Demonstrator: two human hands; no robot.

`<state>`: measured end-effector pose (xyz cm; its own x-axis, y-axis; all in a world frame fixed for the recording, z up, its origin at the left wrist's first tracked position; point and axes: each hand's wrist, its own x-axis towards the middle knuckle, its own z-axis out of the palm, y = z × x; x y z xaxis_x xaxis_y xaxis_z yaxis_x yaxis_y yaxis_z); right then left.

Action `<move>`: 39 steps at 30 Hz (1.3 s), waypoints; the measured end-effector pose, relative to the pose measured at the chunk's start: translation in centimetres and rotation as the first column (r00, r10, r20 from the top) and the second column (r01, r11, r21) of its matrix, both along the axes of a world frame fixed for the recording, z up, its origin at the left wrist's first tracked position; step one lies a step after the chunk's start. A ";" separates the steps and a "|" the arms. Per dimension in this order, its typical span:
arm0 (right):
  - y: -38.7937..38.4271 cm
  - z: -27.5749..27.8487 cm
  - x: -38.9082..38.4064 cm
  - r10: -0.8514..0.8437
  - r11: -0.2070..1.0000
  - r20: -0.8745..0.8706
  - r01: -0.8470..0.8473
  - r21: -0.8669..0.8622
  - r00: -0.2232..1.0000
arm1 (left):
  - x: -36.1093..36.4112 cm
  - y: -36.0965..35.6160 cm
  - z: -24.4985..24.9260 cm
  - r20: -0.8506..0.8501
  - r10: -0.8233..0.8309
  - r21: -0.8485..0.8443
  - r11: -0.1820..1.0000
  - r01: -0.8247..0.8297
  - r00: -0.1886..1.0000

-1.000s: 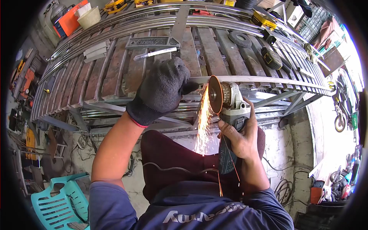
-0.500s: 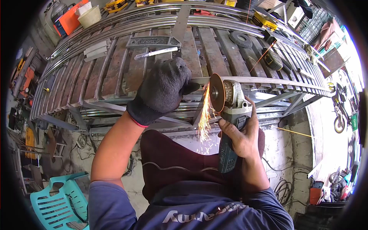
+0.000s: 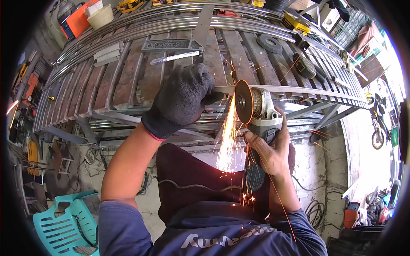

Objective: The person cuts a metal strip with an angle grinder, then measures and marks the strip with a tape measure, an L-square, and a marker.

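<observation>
My left hand, in a black glove, is closed on a flat metal bar along the bench's near edge. My bare right hand grips the body of an angle grinder. Its thin orange-brown cutting disc stands upright against the bar, just right of my gloved thumb. Bright sparks pour down from the contact toward my lap. A white marker pen and a metal angle square lie beyond my left hand.
The slatted metal bench carries long shiny tubes, metal strips, a round black disc and a yellow-black tape measure. A turquoise plastic chair stands at lower left. Cables lie on the floor at right.
The spark stream has grown brighter and wider, with stray sparks now flying over the bench, my right forearm and my shirt. Both hands and the grinder keep nearly the same place.
</observation>
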<state>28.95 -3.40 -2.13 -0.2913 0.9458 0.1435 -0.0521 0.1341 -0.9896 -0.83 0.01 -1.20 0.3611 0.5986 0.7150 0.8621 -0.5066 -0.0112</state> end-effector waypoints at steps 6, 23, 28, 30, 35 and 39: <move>0.0 -0.6 0.0 -0.007 1.000 -0.014 0.008 0.006 1.000 | -0.1 0.2 -0.2 -0.065 0.054 -0.014 0.998 -0.055 0.996; -0.2 -1.2 0.3 -0.013 0.999 0.030 0.014 -0.041 0.999 | -0.2 0.3 0.2 -0.032 -0.005 -0.054 0.999 0.003 0.999; -0.1 -1.3 0.3 0.009 0.999 -0.028 -0.010 -0.044 1.000 | -0.1 0.3 0.7 -0.032 -0.023 -0.020 1.000 0.022 0.999; -0.2 -1.1 0.3 0.015 0.998 -0.030 -0.017 -0.056 0.999 | 0.0 0.2 0.8 -0.027 -0.028 -0.008 1.000 0.027 0.999; -0.1 -0.8 0.2 -0.001 0.998 -0.022 0.000 -0.057 1.000 | 0.1 0.3 0.5 -0.085 0.052 0.024 0.998 -0.051 0.995; 0.2 -0.8 0.3 -0.004 1.000 0.007 0.004 -0.014 1.000 | 0.0 0.2 0.3 -0.064 0.038 -0.033 0.999 -0.040 0.997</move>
